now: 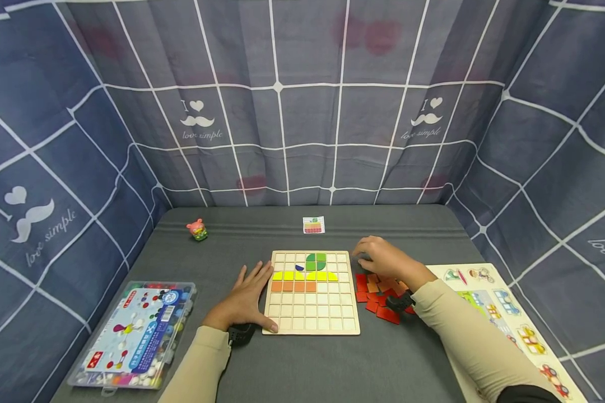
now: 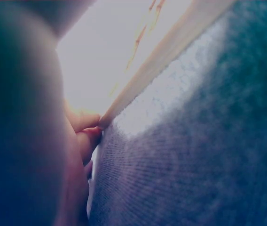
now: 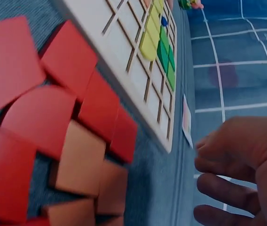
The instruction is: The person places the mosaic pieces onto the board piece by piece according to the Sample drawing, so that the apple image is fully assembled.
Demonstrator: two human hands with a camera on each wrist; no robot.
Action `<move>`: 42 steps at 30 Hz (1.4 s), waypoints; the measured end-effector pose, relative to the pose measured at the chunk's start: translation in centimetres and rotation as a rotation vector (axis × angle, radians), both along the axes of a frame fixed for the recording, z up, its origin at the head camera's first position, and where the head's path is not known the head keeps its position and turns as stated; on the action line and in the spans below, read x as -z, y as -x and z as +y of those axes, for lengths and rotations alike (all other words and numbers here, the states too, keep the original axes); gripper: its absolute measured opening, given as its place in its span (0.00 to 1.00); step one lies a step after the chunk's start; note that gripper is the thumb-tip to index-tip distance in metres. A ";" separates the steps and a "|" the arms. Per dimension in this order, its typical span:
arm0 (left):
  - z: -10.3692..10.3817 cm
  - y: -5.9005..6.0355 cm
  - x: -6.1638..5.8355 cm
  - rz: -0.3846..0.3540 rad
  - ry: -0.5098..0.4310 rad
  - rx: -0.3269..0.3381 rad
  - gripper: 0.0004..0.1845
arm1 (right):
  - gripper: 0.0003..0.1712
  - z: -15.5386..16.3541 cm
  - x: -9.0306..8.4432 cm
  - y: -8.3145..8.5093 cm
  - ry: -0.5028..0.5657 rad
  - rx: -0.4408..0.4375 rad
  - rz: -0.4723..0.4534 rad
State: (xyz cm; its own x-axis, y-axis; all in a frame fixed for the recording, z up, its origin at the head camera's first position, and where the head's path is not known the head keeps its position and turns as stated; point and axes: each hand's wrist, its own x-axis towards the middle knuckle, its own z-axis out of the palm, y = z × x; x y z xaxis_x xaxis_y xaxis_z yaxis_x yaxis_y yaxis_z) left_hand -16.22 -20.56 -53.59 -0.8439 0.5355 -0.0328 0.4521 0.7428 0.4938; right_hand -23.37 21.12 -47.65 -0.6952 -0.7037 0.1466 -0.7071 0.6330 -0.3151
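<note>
Near edge of the table (image 1: 413, 358): two beige sleeves enter from below. Bead box (image 1: 131, 336) lies at the near left corner; a picture puzzle (image 1: 509, 313) with vehicles lies along the right edge.

Centre: the board (image 1: 311, 292), a pale wooden grid, lies flat. Most cells are bare. One row of orange tiles sits at its left half, a yellow row above that, then green pieces and a small blue one near the top.

Left hand (image 1: 244, 299) rests flat on the table against the board's left edge, fingers straight and spread, holding nothing. The left wrist view shows only blurred fingertips (image 2: 89, 123) touching the board's rim (image 2: 161, 56) on the cloth; nothing else is readable there.

Tiles (image 1: 380, 294), red and orange, lie in a loose pile just beside the board's right edge. The right wrist view shows them overlapping (image 3: 67, 122), some with a curved side, which the head view does not resolve.

Right hand (image 1: 383, 258) hovers over the pile's far end by the board's far right corner, fingers loosely bent (image 3: 232, 188), gripping nothing visible.

Far edge: a small card (image 1: 313, 224) at the middle, a pink toy (image 1: 197, 229) to the left.
</note>
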 end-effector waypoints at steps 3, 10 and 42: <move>0.0 0.0 0.0 -0.004 0.007 -0.010 0.85 | 0.12 0.7 0.2 0.1 -0.041 -0.004 -0.068; 0.0 -0.1 0.0 -0.001 0.009 -0.021 0.85 | 0.14 1.7 0.6 -0.2 -0.049 -0.073 -0.175; 0.1 0.0 -0.2 -0.006 0.003 -0.008 0.84 | 0.14 3.2 2.1 -0.4 0.015 -0.089 -0.159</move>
